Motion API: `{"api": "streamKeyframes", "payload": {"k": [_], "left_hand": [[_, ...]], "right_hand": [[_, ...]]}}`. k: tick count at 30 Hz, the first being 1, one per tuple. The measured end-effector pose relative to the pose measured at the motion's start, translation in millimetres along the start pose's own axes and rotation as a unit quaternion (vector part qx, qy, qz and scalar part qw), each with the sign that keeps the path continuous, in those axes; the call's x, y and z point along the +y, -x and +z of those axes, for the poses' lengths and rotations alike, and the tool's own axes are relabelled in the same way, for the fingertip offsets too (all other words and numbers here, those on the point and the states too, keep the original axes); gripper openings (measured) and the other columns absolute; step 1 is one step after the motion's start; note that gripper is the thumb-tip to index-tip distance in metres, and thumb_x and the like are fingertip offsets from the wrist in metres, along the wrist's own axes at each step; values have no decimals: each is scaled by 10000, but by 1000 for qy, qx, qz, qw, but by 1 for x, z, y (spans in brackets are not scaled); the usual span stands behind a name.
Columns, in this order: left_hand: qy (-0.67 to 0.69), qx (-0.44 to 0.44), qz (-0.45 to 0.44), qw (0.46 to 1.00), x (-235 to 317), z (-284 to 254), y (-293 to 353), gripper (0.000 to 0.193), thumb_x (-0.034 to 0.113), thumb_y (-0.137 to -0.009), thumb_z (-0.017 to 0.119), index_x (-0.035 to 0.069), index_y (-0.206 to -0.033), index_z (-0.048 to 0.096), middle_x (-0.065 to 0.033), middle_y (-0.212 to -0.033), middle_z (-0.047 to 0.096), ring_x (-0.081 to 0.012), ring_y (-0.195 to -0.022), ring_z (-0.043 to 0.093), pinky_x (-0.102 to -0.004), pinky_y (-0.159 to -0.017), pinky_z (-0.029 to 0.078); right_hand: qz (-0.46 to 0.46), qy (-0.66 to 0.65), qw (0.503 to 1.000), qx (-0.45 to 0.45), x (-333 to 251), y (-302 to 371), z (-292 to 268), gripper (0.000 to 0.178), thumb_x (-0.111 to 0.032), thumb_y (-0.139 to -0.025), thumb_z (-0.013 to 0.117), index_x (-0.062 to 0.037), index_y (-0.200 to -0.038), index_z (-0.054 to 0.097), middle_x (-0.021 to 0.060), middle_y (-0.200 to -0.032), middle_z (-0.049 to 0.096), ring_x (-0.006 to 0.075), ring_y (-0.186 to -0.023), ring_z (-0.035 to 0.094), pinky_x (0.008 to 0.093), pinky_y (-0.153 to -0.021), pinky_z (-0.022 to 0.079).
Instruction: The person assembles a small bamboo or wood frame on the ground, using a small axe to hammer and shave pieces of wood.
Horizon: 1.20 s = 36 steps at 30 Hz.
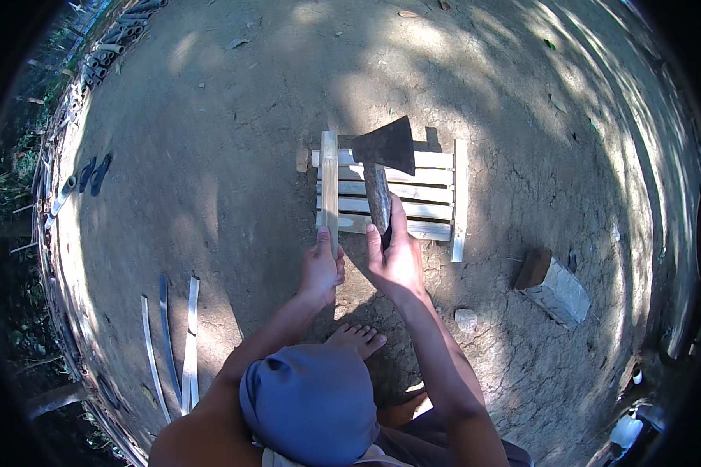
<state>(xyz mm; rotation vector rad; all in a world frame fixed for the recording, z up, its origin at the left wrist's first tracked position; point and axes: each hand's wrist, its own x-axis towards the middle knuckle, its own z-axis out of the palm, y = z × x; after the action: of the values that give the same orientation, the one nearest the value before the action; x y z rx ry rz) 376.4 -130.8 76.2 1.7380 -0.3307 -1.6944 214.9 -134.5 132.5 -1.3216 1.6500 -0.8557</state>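
Note:
My left hand (319, 268) is closed round the near end of a pale split-bamboo strip (329, 179). That strip points away from me over the left ends of a small slatted frame (432, 193) on the ground; whether it is fastened there I cannot tell. In my right hand (397, 261) is a hatchet (385, 144), gripped low on its worn wooden handle. Its dark, broad head is raised over the frame's far side, with the wide edge toward the right. Along the frame's right side lies another pale strip (459, 202).
Right of me a squared wood block (557, 292) lies near a small pale stone (466, 320). Long thin strips (191, 342) rest at my left. Dark short pieces (93, 175) and a bamboo tube (62, 194) lie farther left, and a bamboo pile (105, 58) at the far left.

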Motion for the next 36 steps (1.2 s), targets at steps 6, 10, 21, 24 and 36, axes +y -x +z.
{"api": "streamKeyframes", "payload": {"k": [6, 10, 21, 24, 36], "left_hand": [[-3, -6, -13, 1000, -11, -3, -6, 624, 638, -1081, 433, 76, -838, 549, 19, -546, 422, -96, -388, 339, -293, -377, 246], [-12, -83, 11, 996, 3, 2, -7, 626, 641, -1082, 428, 79, -834, 549, 12, -542, 425, -101, -381, 337, -293, -376, 249], [-131, 137, 121, 974, -45, -125, -13, 619, 592, -1116, 361, 66, -868, 572, -16, -607, 522, -115, -463, 479, -280, -428, 364], [-178, 173, 114, 962, -73, -158, -20, 583, 541, -1128, 368, 49, -913, 595, -31, -650, 565, -132, -515, 537, -299, -472, 414], [-190, 86, 152, 966, -45, -102, -30, 319, 272, -1059, 612, 46, -1283, 613, -76, -1164, 642, -237, -1111, 612, -397, -948, 503]], "right_hand": [[-201, -65, 945, 248, 21, -28, 33, 614, -150, -1058, 593, 14, -1579, 314, 190, -923, 733, 267, -737, 741, 386, -668, 581], [5, 115, 992, -45, 97, -68, 31, 683, -213, -1007, 621, -113, -1614, 323, 272, -982, 732, 447, -934, 739, 530, -845, 582], [155, 70, 984, -41, 106, 81, -43, 569, -345, -884, 799, -63, -1305, 541, 195, -765, 709, 385, -724, 742, 474, -673, 570], [169, 211, 957, -109, 180, 136, -92, 567, -376, -804, 831, -43, -1213, 622, 202, -819, 731, 409, -808, 747, 481, -756, 594], [-46, 275, 955, 106, 191, 33, -113, 434, -363, -943, 759, -58, -1240, 674, 193, -1102, 696, 408, -1036, 679, 493, -899, 548]]}}
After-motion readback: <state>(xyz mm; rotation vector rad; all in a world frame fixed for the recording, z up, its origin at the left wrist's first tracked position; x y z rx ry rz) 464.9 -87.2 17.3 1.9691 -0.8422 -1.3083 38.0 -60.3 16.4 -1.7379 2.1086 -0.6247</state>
